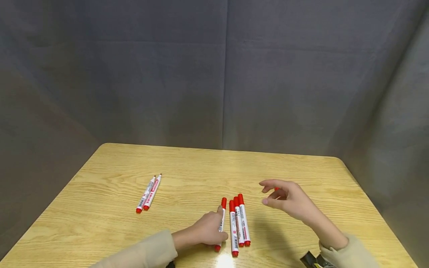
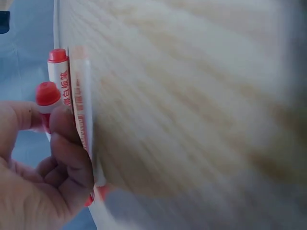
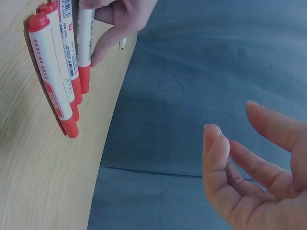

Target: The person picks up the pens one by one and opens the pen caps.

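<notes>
My left hand [image 1: 210, 227] grips a white marker [image 1: 222, 219] with a red cap, low over the wooden table. In the left wrist view the fingers [image 2: 67, 158] press around that marker, and its far end is partly hidden. Just to its right lie three more capped markers [image 1: 243, 219] side by side, caps pointing away. My right hand [image 1: 286, 197] hovers above the table to their right, fingers loosely bent; the right wrist view shows nothing between its thumb and fingertips. A small red piece [image 1: 276, 188] peeks out behind that hand, mostly hidden.
Two uncapped markers [image 1: 153, 191] lie together on the left of the table, dark tips pointing away. The wooden table [image 1: 187, 167] has rounded far corners, and a grey curtain [image 1: 167, 74] hangs behind it. A black strap item [image 1: 313, 259] sits by the right sleeve.
</notes>
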Tool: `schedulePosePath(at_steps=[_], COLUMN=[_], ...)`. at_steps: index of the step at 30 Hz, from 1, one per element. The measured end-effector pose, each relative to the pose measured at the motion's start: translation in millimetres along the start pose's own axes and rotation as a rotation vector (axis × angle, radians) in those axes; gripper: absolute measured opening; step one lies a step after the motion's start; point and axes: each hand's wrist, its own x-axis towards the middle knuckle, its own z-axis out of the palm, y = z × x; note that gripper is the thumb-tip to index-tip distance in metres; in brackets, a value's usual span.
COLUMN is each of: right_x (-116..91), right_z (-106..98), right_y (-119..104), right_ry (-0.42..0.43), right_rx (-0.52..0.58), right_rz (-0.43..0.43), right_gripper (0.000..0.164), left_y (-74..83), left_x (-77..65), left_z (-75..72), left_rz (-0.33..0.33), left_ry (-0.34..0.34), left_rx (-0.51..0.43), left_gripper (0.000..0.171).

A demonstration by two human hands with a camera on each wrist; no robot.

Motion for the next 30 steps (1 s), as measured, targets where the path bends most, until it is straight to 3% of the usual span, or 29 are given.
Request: schedulePosePath(at_steps=[9, 21, 30], right_x=[7, 26, 37], right_z=[8, 26, 49], right_y=[6, 13, 21], right_ry=[-0.033, -0.005, 0.003], right_rx=[-0.021, -0.041, -0.011], right_rz=[-0.026, -0.024, -0.050], right_gripper=[0.042, 0.042, 0.044], left_y=[4.9, 14.1, 22.1], left_x=[-7.0, -13.3, -17.6], left_z=[-9.5, -16.0, -19.4], left_rz=[0.120, 0.179, 0.244], left_ry=[0.098, 0.110, 0.114], left_rx=[-0.077, -0.195, -0.194], left_gripper=[0.081, 0.083, 0.084])
